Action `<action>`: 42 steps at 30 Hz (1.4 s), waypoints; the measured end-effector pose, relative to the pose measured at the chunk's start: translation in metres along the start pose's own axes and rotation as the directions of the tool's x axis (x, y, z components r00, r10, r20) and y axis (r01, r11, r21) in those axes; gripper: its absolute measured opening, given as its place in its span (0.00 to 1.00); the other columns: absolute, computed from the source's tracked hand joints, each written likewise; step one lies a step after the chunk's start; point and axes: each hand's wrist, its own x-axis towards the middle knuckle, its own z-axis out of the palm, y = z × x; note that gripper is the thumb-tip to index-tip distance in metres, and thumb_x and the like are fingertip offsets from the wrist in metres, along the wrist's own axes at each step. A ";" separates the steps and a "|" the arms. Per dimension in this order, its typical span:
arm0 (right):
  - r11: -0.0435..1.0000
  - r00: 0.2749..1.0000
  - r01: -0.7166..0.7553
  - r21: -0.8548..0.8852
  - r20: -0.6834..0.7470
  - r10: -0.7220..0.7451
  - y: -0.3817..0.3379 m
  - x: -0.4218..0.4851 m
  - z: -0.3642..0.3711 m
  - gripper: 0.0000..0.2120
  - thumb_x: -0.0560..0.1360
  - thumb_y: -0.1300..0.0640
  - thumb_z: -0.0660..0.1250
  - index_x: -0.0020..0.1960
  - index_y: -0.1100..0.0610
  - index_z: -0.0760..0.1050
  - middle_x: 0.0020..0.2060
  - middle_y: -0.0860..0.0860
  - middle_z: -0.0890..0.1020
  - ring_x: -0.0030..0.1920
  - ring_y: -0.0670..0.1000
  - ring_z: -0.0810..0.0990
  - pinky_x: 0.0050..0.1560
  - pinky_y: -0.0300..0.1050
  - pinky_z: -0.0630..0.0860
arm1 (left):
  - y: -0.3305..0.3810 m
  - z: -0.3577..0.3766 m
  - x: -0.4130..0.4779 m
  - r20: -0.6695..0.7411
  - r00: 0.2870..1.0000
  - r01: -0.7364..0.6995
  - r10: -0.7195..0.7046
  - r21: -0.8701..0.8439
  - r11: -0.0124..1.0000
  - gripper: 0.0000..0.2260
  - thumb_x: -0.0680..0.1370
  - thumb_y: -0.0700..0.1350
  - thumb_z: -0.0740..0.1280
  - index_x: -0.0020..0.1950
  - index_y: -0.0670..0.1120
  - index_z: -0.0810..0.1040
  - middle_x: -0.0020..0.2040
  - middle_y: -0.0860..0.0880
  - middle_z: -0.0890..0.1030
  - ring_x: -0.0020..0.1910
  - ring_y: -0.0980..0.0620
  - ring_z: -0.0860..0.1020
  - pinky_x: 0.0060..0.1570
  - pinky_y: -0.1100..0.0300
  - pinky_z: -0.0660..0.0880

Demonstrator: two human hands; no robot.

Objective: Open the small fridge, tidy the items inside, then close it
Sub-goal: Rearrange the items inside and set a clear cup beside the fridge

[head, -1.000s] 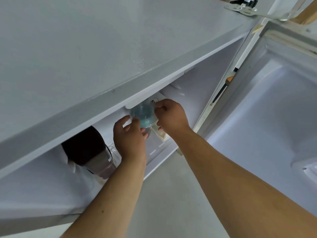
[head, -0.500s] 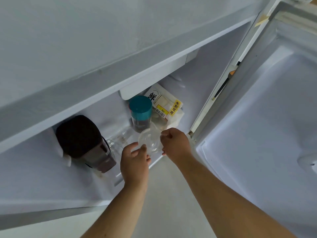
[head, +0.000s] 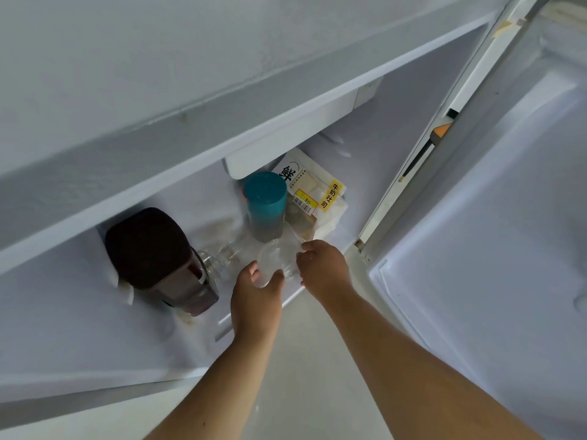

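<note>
Hands lowered | clear cup [head: 275,261] between left hand [head: 255,300], right hand [head: 322,269]

Both hands, left hand [head: 255,300] and right hand [head: 324,269], reach forward close together, fingers curled inward.

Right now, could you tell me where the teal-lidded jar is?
The teal-lidded jar stands upright inside the open fridge, right of the dark-lidded pitcher, in front of the bread packet.
</note>
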 end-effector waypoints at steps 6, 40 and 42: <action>0.987 0.986 0.142 -0.079 -0.080 -0.148 0.006 -0.021 0.000 0.16 0.80 0.56 0.64 0.66 0.46 0.79 0.58 0.45 0.82 0.52 0.46 0.79 0.46 0.34 0.72 | 0.003 -0.018 -0.037 -0.110 0.985 -0.111 0.129 0.161 0.981 0.24 0.76 0.54 0.74 0.71 0.55 0.72 0.68 0.53 0.76 0.45 0.65 0.82 0.37 0.75 0.69; 0.699 0.811 0.521 -0.490 0.030 -0.584 -0.035 -0.033 -0.009 0.37 0.74 0.42 0.73 0.78 0.43 0.61 0.69 0.51 0.76 0.56 0.57 0.83 0.49 0.51 0.81 | 0.012 -0.023 -0.018 0.110 0.958 0.284 -0.266 -0.212 0.935 0.11 0.82 0.52 0.63 0.64 0.59 0.73 0.60 0.53 0.80 0.58 0.50 0.82 0.63 0.48 0.79; 0.680 0.821 0.511 -0.525 0.064 -0.568 -0.034 -0.030 -0.008 0.38 0.75 0.42 0.73 0.79 0.44 0.59 0.69 0.52 0.76 0.57 0.58 0.83 0.50 0.52 0.82 | 0.010 -0.018 -0.012 0.162 0.935 0.349 -0.315 -0.271 0.897 0.05 0.85 0.54 0.62 0.58 0.61 0.75 0.53 0.59 0.80 0.53 0.55 0.83 0.57 0.54 0.77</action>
